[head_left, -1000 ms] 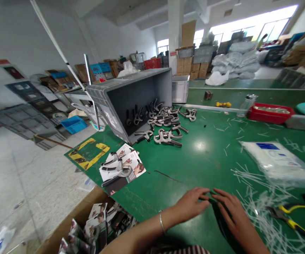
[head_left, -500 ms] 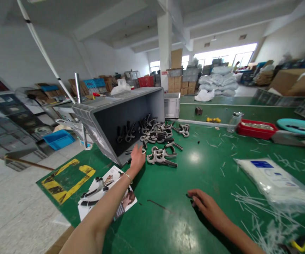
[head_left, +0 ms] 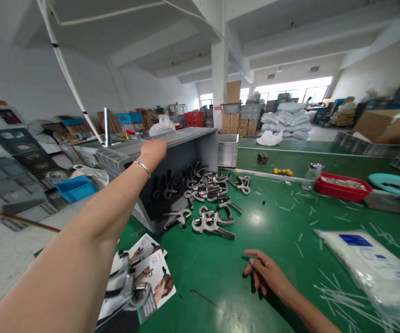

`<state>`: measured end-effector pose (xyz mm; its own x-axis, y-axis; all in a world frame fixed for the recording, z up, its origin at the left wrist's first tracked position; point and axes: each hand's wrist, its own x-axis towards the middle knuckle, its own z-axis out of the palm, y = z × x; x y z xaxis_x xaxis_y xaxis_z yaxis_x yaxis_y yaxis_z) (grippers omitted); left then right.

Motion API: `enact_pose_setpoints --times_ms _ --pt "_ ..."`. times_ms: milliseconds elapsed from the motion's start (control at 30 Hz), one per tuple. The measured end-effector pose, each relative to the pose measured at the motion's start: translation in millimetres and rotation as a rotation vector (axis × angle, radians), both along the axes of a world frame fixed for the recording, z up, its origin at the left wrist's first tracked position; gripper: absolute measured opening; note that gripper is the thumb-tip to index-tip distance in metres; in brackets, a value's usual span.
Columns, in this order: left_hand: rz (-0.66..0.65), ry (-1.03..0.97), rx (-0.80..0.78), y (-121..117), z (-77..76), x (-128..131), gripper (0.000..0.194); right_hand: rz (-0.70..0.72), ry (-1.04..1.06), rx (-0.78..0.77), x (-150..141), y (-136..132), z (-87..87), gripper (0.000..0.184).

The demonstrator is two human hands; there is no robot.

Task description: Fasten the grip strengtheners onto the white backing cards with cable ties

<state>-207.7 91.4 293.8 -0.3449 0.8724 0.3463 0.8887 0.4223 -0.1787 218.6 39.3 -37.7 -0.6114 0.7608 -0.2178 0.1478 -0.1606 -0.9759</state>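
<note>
My left hand (head_left: pixel 153 155) is on the upper rim of a grey plastic crate (head_left: pixel 189 135) lying on its side; its fingers look curled over the edge, their tips hidden. Inside the crate and spilling from its mouth lie several grey and black spring hand grips (head_left: pixel 208 189). One hand grip (head_left: pixel 179 217) rests at the crate's lower lip. Over the green table (head_left: pixel 220 273), my right hand (head_left: pixel 264 273) is open, fingers loosely bent and apart, holding nothing. Under my left forearm are printed cards (head_left: pixel 161 280) with hand grips (head_left: pixel 130 286) on them, partly covered.
To the right lie a clear bag of white strips (head_left: pixel 369 259) and loose white strips (head_left: pixel 338 296). Farther back are a red tray (head_left: pixel 341 192), a glass jar (head_left: pixel 312 176) and a turquoise tray (head_left: pixel 394 182). A smaller grey bin (head_left: pixel 228 150) stands behind the crate.
My left hand has risen from the hand grip at the crate's mouth to the crate's upper rim. My right hand stays at nearly the same spot over the table. The view has tilted up slightly.
</note>
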Motion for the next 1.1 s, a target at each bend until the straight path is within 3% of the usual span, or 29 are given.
enact_pose_setpoints --times_ms 100,200,300,367,467,600,667,733,767,833,967,1033,1100 --pt "-0.011 0.095 0.061 -16 -13.7 35 0.034 0.114 0.111 0.048 -28 27 55.8 0.048" --pt "-0.134 0.181 0.173 -33 -36.3 96 0.037 0.206 0.288 0.081 -75 56 125.3 0.046" --pt "-0.168 0.246 0.248 -51 -63.3 155 0.044 0.146 0.576 -0.023 -123 79 184.4 0.042" --pt "-0.214 0.238 0.232 -66 -81.2 180 0.047 0.091 0.711 -0.144 -144 89 205.7 0.041" --pt "-0.312 0.062 0.196 -94 -108.7 198 0.049 -0.061 0.811 -0.264 -157 89 200.9 0.035" --pt "-0.457 -0.262 0.249 -136 -156.2 209 0.056 -0.279 0.869 -0.231 -153 59 140.7 0.029" --pt "-0.519 -0.337 0.259 -152 -180.5 215 0.059 -0.307 0.870 -0.193 -146 42 109.9 0.035" --pt "-0.537 -0.325 0.243 -161 -193.9 219 0.059 -0.304 0.846 -0.167 -140 34 95.1 0.037" --pt "-0.528 -0.284 0.228 -161 -193.8 219 0.057 -0.283 0.833 -0.162 -138 34 95.8 0.037" --pt "-0.492 -0.156 0.183 -155 -179.0 210 0.050 -0.176 0.805 -0.157 -136 40 111.8 0.035" --pt "-0.409 0.090 0.120 -123 -113.3 158 0.043 0.062 0.700 0.000 -136 58 156.7 0.035" --pt "-0.348 0.152 0.127 -104 -80.2 118 0.046 0.113 0.628 0.091 -134 56 157.4 0.036" --pt "-0.242 0.177 0.142 -90 -53.3 75 0.051 0.185 0.532 0.107 -130 43 136.4 0.037"
